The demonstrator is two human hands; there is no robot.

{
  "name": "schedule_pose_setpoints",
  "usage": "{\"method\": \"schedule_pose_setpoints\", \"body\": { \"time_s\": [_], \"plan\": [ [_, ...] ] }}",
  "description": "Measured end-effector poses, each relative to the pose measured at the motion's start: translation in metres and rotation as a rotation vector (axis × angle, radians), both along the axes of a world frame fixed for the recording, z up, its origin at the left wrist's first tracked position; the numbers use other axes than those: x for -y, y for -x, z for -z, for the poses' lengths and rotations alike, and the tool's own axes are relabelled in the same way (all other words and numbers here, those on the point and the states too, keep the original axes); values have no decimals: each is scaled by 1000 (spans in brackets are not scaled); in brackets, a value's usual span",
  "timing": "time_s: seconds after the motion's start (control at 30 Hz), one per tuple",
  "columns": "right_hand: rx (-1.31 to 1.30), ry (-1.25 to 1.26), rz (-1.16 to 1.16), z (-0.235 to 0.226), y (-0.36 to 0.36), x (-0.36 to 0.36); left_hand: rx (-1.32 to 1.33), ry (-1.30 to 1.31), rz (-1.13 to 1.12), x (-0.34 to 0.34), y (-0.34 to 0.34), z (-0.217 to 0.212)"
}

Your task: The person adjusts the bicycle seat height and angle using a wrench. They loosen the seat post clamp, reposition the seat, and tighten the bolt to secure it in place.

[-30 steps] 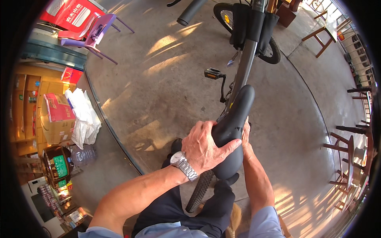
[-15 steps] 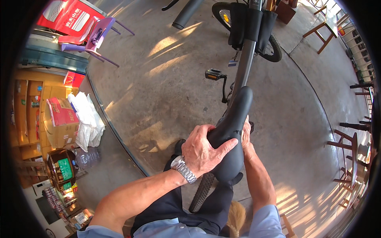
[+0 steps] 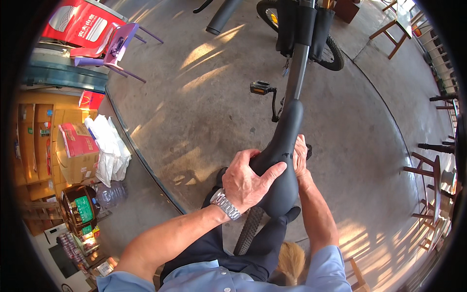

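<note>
A black bicycle saddle [image 3: 286,127] points away from me, its nose toward the grey frame tube [image 3: 297,75]. My left hand [image 3: 242,180] is closed on the saddle's left side, thumb laid over the top and fingers curled around the edge. A silver watch [image 3: 225,204] sits on that wrist. Against the saddle's right side is my right hand [image 3: 300,163], closed around its edge; some of its fingers are hidden by the saddle. Below the seat the rear tyre [image 3: 249,230] stands between my legs. A pedal [image 3: 261,88] sticks out left of the frame.
Ahead are the front wheel [image 3: 333,54] and a handlebar grip [image 3: 224,18]. A purple chair [image 3: 119,43] stands far left, near a cardboard box [image 3: 80,163], white bags [image 3: 109,151] and a plastic bottle [image 3: 111,193]. Wooden stools [image 3: 428,168] line the right side.
The saddle and both hands have shifted slightly left and away from me. The front of the bicycle also sits slightly farther left. Both hands keep their hold.
</note>
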State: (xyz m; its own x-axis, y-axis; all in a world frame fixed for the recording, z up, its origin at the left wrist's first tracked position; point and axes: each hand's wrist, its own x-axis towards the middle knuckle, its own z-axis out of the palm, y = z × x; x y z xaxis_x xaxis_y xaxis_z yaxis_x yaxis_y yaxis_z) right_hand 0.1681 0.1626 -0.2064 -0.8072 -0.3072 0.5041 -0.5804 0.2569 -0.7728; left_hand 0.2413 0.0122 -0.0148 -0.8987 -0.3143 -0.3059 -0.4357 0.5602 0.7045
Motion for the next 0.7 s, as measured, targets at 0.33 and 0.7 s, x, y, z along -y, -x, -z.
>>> {"method": "schedule_pose_setpoints", "body": {
  "time_s": [0.33, 0.7],
  "plan": [
    [193, 82, 234, -2, -39, 5, -23, -70, 28, -2, -13, 6],
    [-52, -245, 673, -11, -96, 33, -38, -63, 66, -2, -10, 7]
  ]
}}
